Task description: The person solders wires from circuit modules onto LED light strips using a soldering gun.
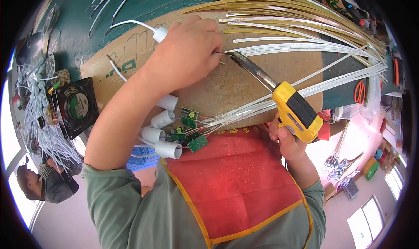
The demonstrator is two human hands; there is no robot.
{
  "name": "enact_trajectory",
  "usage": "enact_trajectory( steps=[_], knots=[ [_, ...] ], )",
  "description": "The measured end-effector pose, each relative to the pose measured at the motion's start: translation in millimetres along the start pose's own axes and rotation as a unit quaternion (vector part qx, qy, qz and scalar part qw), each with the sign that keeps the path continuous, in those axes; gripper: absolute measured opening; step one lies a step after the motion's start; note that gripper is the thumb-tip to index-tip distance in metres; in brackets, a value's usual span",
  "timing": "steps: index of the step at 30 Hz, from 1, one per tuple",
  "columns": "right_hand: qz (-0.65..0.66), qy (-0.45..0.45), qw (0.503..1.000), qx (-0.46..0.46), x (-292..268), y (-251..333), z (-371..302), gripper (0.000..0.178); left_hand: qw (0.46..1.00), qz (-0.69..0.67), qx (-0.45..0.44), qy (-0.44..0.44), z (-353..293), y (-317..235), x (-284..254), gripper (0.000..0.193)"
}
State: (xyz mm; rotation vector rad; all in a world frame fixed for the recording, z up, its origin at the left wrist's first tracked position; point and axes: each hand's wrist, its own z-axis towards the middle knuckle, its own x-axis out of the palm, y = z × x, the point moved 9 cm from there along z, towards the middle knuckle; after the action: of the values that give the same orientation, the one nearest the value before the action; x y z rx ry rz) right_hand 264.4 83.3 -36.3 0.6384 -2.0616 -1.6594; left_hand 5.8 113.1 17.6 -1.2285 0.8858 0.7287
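Over the cardboard sheet (242,92) on the green counter (150,2), the person's left hand (187,52) has its fingers (214,60) pinched narrow on a thin wire (223,54). The right hand (288,141) grips a yellow-and-black soldering iron (299,114), its tip right by that wire; I can't tell if they touch. White LED strips (301,46) fan out beyond, and small green circuit boards (198,143) lie beside white cylindrical caps (168,149) near the red apron (240,179).
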Motion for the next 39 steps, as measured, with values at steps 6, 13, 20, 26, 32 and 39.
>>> enact_trajectory(
  steps=[6, 13, 20, 26, 32, 39],
  knots=[
    [0.019, 0.015, 1.000, -0.019, 2.2, 7.2, 3.9, 0.060, 1.000, 0.002, -0.003, 0.000, 0.2, -1.3, -0.6, 0.010],
    [0.036, 0.007, 0.999, -0.003, 1.7, 5.2, 4.0, 0.065, 1.000, 0.004, -0.009, 0.007, 1.7, -0.1, 0.6, 0.010],
    [0.035, 0.012, 0.999, -0.003, 0.4, 5.5, 3.6, 0.066, 0.999, -0.002, -0.025, 0.026, 2.9, 0.6, 0.7, 0.010],
    [0.075, 0.023, 0.997, 0.008, 1.9, 7.4, 4.9, 0.016, 0.999, -0.009, -0.033, 0.026, 1.8, 0.3, 0.0, 0.010],
    [0.039, 0.021, 0.999, -0.003, -0.1, 0.7, 3.0, 0.064, 0.999, -0.001, -0.033, 0.023, 1.8, 0.1, 0.0, 0.009],
    [0.038, 0.007, 0.999, -0.018, 0.2, 2.8, 3.1, 0.063, 0.999, -0.008, -0.033, 0.017, 1.0, 0.5, -1.4, 0.010]
  ],
)
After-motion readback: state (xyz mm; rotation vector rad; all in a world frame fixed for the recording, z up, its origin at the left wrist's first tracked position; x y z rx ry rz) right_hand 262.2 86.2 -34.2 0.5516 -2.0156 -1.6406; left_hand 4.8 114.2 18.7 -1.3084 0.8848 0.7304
